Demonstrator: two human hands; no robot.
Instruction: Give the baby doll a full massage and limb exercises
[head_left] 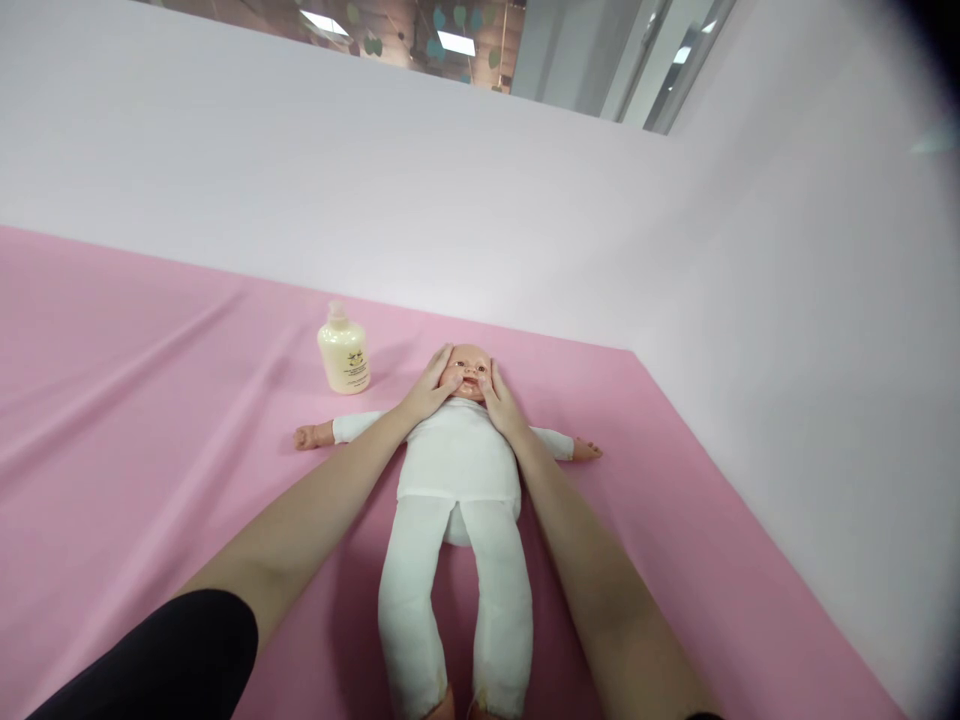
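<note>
A baby doll (459, 450) in a white long-sleeved top and white trousers lies on its back, arms stretched out to both sides and head at the far end. Against one cheek, on the left, rests my left hand (430, 388), fingers extended along the side of the head and thumb by the mouth. My right hand (501, 396) lies flat in the same way along the opposite cheek, its thumb near the other corner of the mouth. The doll's face shows between both hands; its ears are covered. Neither hand has its fingers closed.
A cream-coloured pump bottle (344, 355) stands upright left of the doll's head. Beneath everything spreads a pink sheet (187, 400) with a few creases. White walls (450, 220) border it at the back and right, with a window opening above.
</note>
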